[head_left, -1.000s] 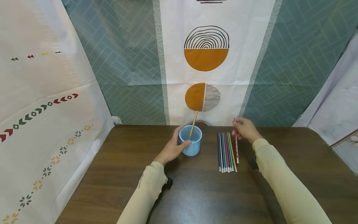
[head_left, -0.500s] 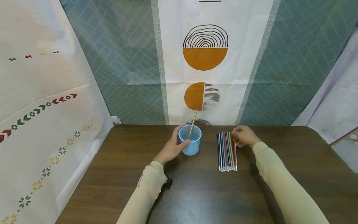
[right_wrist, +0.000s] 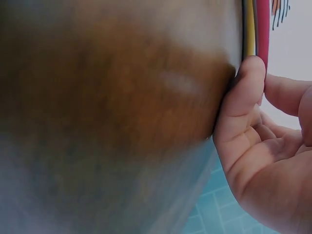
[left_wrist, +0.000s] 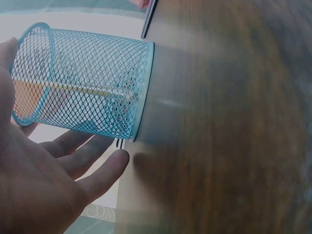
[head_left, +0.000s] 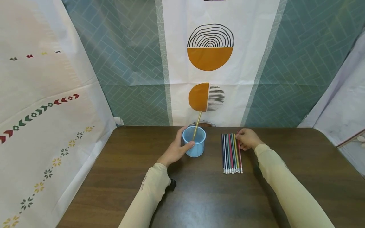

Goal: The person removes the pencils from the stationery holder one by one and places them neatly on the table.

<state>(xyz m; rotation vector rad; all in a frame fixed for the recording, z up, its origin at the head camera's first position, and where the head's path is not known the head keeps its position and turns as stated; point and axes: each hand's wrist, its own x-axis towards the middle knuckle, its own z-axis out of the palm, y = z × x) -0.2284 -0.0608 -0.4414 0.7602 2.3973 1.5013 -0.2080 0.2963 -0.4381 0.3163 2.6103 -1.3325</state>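
A light blue mesh pencil cup (head_left: 195, 150) stands upright near the table's far edge. My left hand (head_left: 174, 152) holds it from the left, thumb in front and fingers around the far side. One gold pencil (head_left: 197, 125) leans inside, its upper end above the rim. To the right, several pencils (head_left: 229, 154) of different colours lie side by side, white eraser ends toward me. At the row's right end, my right hand (head_left: 247, 139) pinches the far end of a red pencil (head_left: 240, 160). In the right wrist view, thumb and forefinger meet on that pencil (right_wrist: 263, 34), beside a yellow pencil (right_wrist: 250, 29).
The dark brown wooden table (head_left: 205, 199) ends just beyond the cup and pencils. A patterned green and white curtain (head_left: 137, 104) hangs behind it. White cloth (head_left: 71, 164) with printed motifs hangs along the left side.
My right hand has lowered the red pencil toward me and left, so it now lies in line at the row's right end. My left hand and the cup have stayed put.
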